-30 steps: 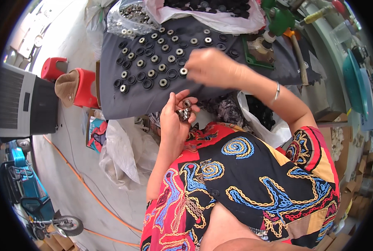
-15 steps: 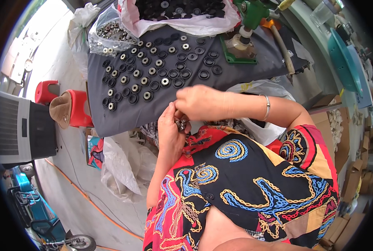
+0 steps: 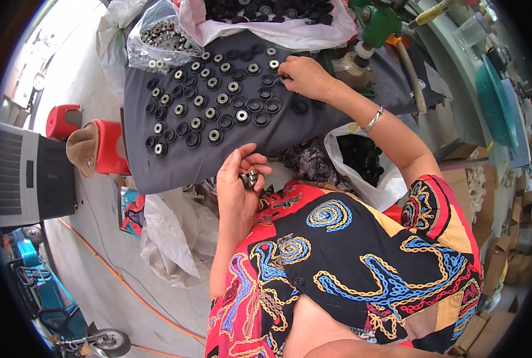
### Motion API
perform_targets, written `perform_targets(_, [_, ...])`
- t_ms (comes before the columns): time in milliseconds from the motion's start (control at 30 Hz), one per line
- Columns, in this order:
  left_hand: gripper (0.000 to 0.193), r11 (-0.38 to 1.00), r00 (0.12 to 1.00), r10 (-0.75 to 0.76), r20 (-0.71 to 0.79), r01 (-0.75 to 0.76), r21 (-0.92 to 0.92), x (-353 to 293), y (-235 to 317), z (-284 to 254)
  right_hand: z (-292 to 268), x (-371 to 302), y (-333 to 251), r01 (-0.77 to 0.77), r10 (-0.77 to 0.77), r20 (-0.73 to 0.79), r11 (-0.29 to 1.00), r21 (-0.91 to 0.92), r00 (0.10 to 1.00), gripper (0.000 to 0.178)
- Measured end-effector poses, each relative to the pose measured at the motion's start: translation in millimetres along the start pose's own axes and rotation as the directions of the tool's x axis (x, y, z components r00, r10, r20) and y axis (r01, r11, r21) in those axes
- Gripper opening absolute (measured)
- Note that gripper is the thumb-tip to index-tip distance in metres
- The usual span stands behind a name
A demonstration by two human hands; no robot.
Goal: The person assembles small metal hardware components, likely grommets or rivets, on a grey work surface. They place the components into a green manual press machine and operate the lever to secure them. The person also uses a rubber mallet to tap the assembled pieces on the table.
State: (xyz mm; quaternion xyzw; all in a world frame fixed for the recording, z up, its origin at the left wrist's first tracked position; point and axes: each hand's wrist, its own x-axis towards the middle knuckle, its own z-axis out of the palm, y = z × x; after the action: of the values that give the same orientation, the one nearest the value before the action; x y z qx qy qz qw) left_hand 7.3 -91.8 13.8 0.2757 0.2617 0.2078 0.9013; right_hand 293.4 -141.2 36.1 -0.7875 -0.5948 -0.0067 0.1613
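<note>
Dark grey cloth (image 3: 182, 164) is draped over the tabletop (image 3: 406, 101), which is spread out beyond the left fingers and beneath the right ones. Several silver bearings (image 3: 251, 178) are held in the left hand (image 3: 236, 190), its fingers curled loosely around them. By the right hand (image 3: 308, 77), the tabletop is reached; its fingertips are brought close together at a small dark piece, but whether it is clamped cannot be told. To the left of the right fingers, black rings (image 3: 261, 119) are laid out in loose rows, many with a bearing seated inside. Beyond those fingers, a white bag (image 3: 278, 42) is filled with black pieces; farther left, more bearings are contained in a clear plastic bag (image 3: 142, 58). To their right, a green press (image 3: 378, 27) and a wooden-handled hammer (image 3: 410, 74) are placed. Nearer the body, below the right fingers, black parts are gathered in another white bag (image 3: 391, 192).
</note>
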Motion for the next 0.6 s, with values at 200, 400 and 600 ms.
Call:
perform_targets(200, [0.035,1.000,1.000,-0.005,0.015,0.005,-0.021,0,1,-2,4,3,-1,0.036,-0.033,0.046,0.997,-0.068,0.998,0.019])
perform_targets(400, [0.049,0.994,0.999,-0.036,0.032,0.039,-0.103,1,4,9,3,4,-4,0.049,-0.034,0.079,0.978,-0.202,0.996,0.012])
perform_targets(600, [0.052,0.994,0.994,-0.084,0.066,0.088,-0.063,6,-4,3,-24,-41,-103,0.495,-0.488,-0.087,0.864,0.099,0.869,0.014])
